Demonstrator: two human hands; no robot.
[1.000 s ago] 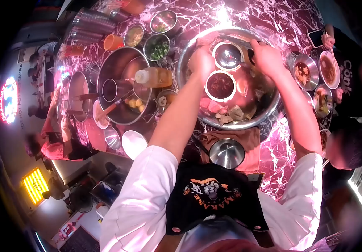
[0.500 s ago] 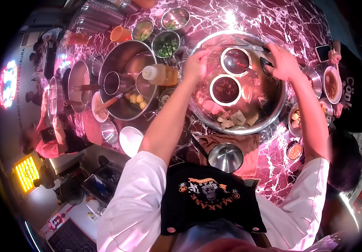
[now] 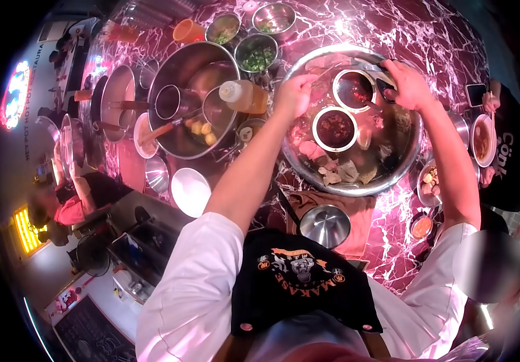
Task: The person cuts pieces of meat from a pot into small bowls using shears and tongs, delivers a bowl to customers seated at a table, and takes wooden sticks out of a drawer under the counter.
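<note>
A wide metal basin holds broth with pieces of food, and two white-rimmed bowls of dark sauce, a nearer bowl and a farther bowl, stand in it. Over the basin's left side, my left hand is closed around a thin metal tool that points toward the far rim; its exact kind is unclear. At the far right rim, my right hand grips scissors by their black handles. The scissor blades are hard to make out against the broth.
Left of the basin stands a large pot with ladles and a squeeze bottle. Bowls of chopped greens sit beyond. A steel bowl rests on a brown cloth near me. Another person eats at right.
The view has shifted slightly, moving the table things rightward. My hands stay over the basin with their tools; the scissor blades show less clearly. A person at left now raises a round metal vessel.
</note>
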